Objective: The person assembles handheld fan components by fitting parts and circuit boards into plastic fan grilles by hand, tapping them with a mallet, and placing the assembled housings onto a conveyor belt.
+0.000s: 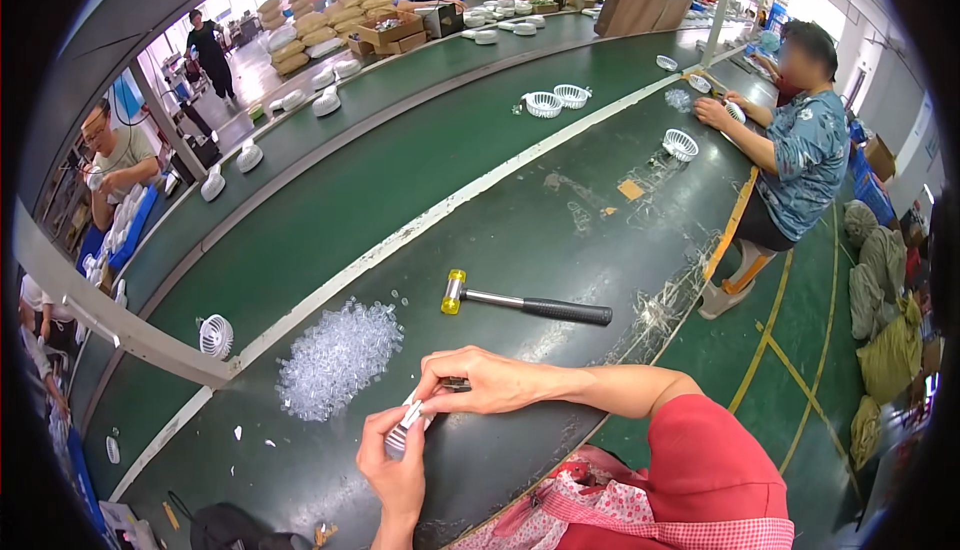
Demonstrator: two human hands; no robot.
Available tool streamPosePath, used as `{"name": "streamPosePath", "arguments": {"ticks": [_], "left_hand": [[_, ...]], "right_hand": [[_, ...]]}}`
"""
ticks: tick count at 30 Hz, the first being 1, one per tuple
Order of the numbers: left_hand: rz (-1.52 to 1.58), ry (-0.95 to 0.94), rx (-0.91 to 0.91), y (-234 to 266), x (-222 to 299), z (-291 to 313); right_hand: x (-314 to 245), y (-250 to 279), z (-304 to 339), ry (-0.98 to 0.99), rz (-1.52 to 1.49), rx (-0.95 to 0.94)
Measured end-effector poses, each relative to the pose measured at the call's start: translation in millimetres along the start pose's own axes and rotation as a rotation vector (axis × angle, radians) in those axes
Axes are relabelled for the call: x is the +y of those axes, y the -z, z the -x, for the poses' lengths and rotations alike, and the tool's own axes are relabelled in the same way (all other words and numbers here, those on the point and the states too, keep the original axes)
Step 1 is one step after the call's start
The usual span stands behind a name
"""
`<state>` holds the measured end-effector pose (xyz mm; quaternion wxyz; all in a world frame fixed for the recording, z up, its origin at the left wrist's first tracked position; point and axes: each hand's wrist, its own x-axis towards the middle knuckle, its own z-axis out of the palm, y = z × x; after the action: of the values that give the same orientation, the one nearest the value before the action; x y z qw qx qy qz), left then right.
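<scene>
Close to the bench's front edge, my left hand (394, 465) pinches a white slatted plastic fan housing (398, 438) between thumb and fingers. My right hand (468, 380) meets it from the right, its thumb and fingertips closed on the upper part of the same piece. A small dark bit (455, 384) shows beneath the right fingers; its kind cannot be made out. Much of the housing is hidden by my fingers. Left of my hands lies a heap of small clear plastic pieces (340, 360). Beyond my right hand rests a mallet (530, 305) with yellow faces and a black grip.
A green conveyor belt (400, 175) runs past the far side of the bench, carrying white round slatted housings (543, 104). Another housing (215, 336) stands by a metal post at left. A co-worker (800, 140) sits farther along at right. Black fabric (235, 528) lies at the lower left.
</scene>
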<state>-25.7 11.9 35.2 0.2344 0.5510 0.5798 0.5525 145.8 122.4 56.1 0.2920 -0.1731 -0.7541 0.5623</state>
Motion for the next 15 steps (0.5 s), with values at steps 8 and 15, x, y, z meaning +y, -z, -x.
{"name": "streamPosePath", "arguments": {"ticks": [8, 15], "left_hand": [[-0.164, -0.232, -0.034, 3.6, -6.4, -3.6], [0.601, 0.461, -0.229, 14.1, -1.2, -15.3]], "right_hand": [[9.9, -3.5, -0.2, 0.246, 0.114, 0.022], [0.7, -3.4, 3.2, 0.098, 0.204, 0.021]]}}
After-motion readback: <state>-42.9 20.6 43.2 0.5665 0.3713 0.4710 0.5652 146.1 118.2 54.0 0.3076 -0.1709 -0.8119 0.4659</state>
